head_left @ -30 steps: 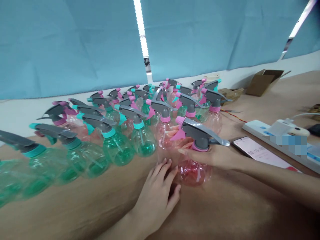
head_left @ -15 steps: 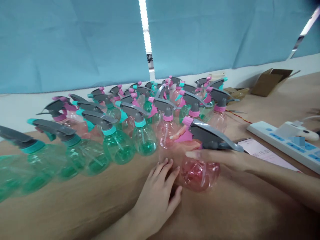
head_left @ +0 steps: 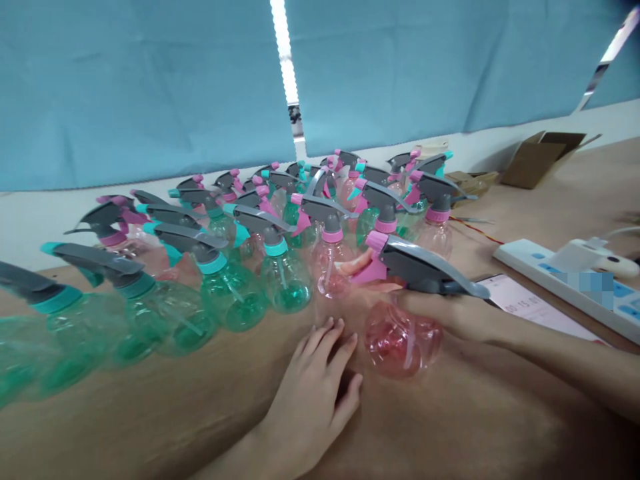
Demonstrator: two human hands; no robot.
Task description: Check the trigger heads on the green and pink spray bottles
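Note:
A pink spray bottle (head_left: 403,340) with a grey and pink trigger head (head_left: 415,261) stands in front of me on the table, its nozzle pointing left. My right hand (head_left: 430,308) is wrapped round its neck just under the head, with fingertips showing past the pink trigger; the thumb is hidden. Flat on the tabletop, left of this bottle, rests my left hand (head_left: 320,380), fingers spread and nothing in them. Close beyond the fingertips are another pink spray bottle (head_left: 331,263) and a green one (head_left: 286,283).
Several more green and pink spray bottles (head_left: 233,293) crowd the left and back. At right lie a phone (head_left: 530,303) and a white power strip (head_left: 560,273) with a plugged-in charger (head_left: 595,260). An open cardboard box (head_left: 533,163) stands near the blue curtain (head_left: 380,73).
My right thumb has gone from the front of the bottle's neck to out of sight behind the head. The left hand has stayed in place. The view has shifted slightly.

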